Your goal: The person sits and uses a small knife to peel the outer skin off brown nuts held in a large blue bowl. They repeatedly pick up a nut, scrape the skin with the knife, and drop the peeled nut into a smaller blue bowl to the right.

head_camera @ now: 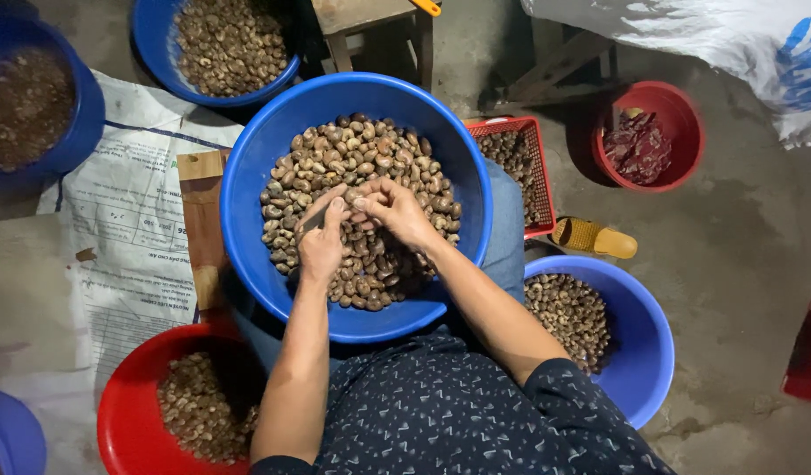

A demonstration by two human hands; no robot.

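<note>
A big blue basin [265, 158] rests on my lap, filled with brown cashew nuts [361, 158] in their shells. My left hand [322, 237] hovers over the nuts at the basin's middle and grips a small dark metal tool between thumb and fingers. My right hand [397, 209] meets it from the right, its fingers pinched on a single nut at the tool's tip. Both forearms cover the near part of the nut pile.
A red basin [124, 396] of paler nuts lies at lower left, a blue basin [643, 343] of nuts at lower right. A red crate [542, 167], a red bowl [678, 114], other blue basins [155, 44], a yellow sandal [595, 237] and a wooden stool surround me.
</note>
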